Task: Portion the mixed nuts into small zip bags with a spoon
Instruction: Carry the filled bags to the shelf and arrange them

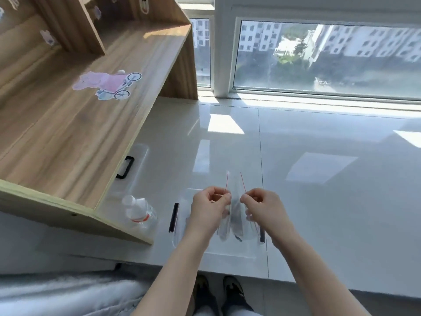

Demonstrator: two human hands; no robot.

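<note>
Both grips are pinched on one small clear zip bag (234, 201), held up over the white glossy worktop (319, 179): the left hand (208, 209) pinches one lip of its red-lined mouth between thumb and fingertips, and the right hand (262, 209) pinches the opposite lip, so that the two red strips stand apart and the mouth gapes between the hands. Each hand's remaining fingers are curled in toward the palm. Whether anything is inside the bag cannot be told. Directly beneath the hands lies a clear plastic box (227, 252) with black clasps at its left and right sides; its contents are too blurred to make out. Left of it, beside the box, stands a small clear bottle (139, 212) with a white cap and a red-banded label. Farther back on the left, a second clear container with a black handle (124, 167) sits against the edge of a wooden shelf unit (68, 137), which bears a pink cartoon sticker (107, 84). Beyond the worktop a window (319, 58) looks out on apartment blocks and trees.
</note>
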